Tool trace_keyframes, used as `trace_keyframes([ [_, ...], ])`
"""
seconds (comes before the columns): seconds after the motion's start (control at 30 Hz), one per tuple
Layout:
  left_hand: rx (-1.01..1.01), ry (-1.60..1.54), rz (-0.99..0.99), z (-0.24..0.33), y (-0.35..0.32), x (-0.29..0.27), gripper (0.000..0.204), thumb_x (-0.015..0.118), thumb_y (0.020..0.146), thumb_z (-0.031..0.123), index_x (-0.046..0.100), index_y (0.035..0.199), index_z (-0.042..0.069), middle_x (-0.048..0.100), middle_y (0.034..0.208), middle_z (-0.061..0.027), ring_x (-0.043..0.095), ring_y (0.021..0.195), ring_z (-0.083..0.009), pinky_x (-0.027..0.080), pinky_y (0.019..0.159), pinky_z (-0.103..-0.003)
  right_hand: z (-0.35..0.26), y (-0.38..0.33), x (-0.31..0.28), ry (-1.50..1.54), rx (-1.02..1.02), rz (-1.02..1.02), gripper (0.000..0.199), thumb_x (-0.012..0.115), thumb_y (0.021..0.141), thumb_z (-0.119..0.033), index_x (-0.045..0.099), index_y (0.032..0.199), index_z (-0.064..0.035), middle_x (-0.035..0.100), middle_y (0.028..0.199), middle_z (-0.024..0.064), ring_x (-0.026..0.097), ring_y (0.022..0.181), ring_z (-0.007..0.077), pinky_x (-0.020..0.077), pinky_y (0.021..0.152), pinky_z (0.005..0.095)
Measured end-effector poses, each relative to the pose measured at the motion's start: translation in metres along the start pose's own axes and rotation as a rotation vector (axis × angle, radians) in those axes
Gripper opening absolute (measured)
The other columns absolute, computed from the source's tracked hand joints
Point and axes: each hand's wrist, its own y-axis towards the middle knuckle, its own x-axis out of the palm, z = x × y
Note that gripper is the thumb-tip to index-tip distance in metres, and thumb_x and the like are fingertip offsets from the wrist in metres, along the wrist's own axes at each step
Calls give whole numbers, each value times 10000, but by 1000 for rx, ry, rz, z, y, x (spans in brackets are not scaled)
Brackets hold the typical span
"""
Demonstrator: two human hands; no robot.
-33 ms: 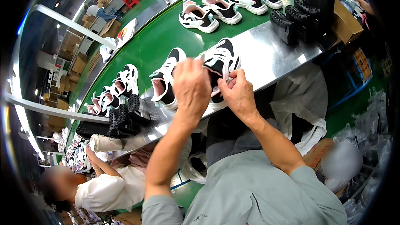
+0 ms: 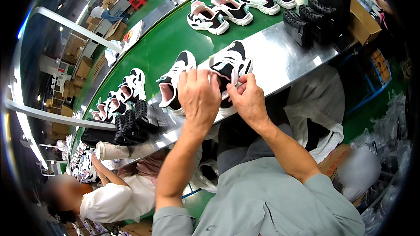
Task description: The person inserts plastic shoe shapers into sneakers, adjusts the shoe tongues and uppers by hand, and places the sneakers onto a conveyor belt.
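I am gripping the black-and-white sneaker [image 2: 232, 67] with both hands on the steel ledge [image 2: 284, 57] beside the green belt [image 2: 175, 39]: my left hand [image 2: 199, 96] is clasping its collar, my right hand [image 2: 249, 100] is pinching its pink tongue.

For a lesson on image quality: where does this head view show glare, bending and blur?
Head view: glare whitens the steel ledge right of the black-and-white sneaker both hands work on, left hand, right hand; the fisheye bends the green conveyor; the black soles look smeared; the rim is black.
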Motion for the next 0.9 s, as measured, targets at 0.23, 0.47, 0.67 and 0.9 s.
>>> trace_keyframes([
  [0.23,-181,-211,-270,-3,-7,20,324,721,863,330,757,900,11,736,800,-146,691,774,-320,518,730,-427,12,20,-16,554,242,-218,222,632,966,-207,614,1047,-1,622,855,28,613,664,103,509,506,244],
  [0.47,-440,-348,-365,-7,-3,20,314,714,859,300,753,909,-8,712,708,-138,687,635,-225,522,642,-345,-55,116,-36,459,492,-623,338,699,905,-350,613,786,-46,437,590,-66,313,425,24,220,355,203],
  [0.67,-579,-496,-344,-5,-4,3,245,726,861,233,753,882,-9,694,675,-124,647,611,-211,506,629,-351,-36,117,-43,510,486,-729,181,639,927,-156,635,812,-17,485,607,-41,351,432,28,233,355,202],
  [0.9,-719,-659,-132,-7,-12,7,211,729,885,156,728,812,-42,612,648,5,501,587,-66,379,536,-240,-33,75,-27,256,273,-727,278,592,921,-219,679,762,-9,535,577,-16,439,444,56,328,395,224],
])
